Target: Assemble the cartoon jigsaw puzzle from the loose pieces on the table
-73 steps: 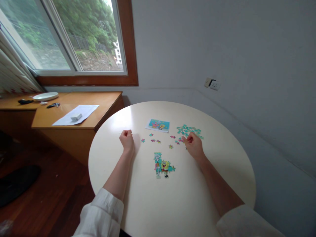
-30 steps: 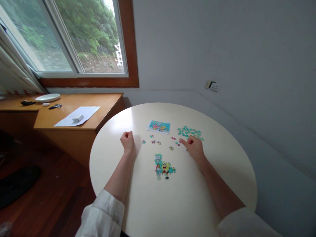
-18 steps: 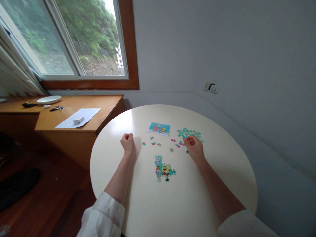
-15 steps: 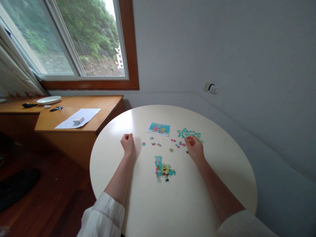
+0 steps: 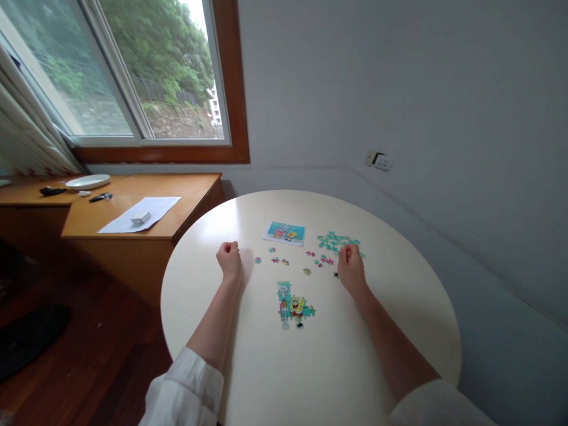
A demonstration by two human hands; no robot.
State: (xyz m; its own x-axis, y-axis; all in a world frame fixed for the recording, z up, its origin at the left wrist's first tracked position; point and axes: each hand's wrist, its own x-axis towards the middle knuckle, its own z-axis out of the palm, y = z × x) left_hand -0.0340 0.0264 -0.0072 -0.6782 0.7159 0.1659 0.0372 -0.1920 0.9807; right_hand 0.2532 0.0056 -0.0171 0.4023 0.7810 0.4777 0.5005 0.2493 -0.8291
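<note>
My left hand [image 5: 229, 260] rests as a loose fist on the left of the round white table, left of a few loose puzzle pieces [image 5: 276, 260]. No object shows in its curled fingers. On the right, my right hand [image 5: 352, 267] is closed with its fingertips pressed together; whatever they may hold is hidden. It partly covers the near edge of a heap of teal puzzle pieces [image 5: 331, 240]. Between my forearms lies a partly joined puzzle [image 5: 296, 306] with a squid character and a yellow sponge character. A yellowish piece [image 5: 307, 271] lies above it.
Behind the loose pieces lies a picture card [image 5: 286, 232]. Pink pieces [image 5: 327, 260] are scattered left of my right hand. The round table [image 5: 284, 378] stands beside a wooden desk [image 5: 195, 204] holding a paper sheet [image 5: 128, 219], a small white box [image 5: 141, 218] and a white plate [image 5: 87, 181].
My right hand has turned and shifted slightly right, its fingers now drawn more upright and together. My left hand and the puzzle pieces stay where they were.
</note>
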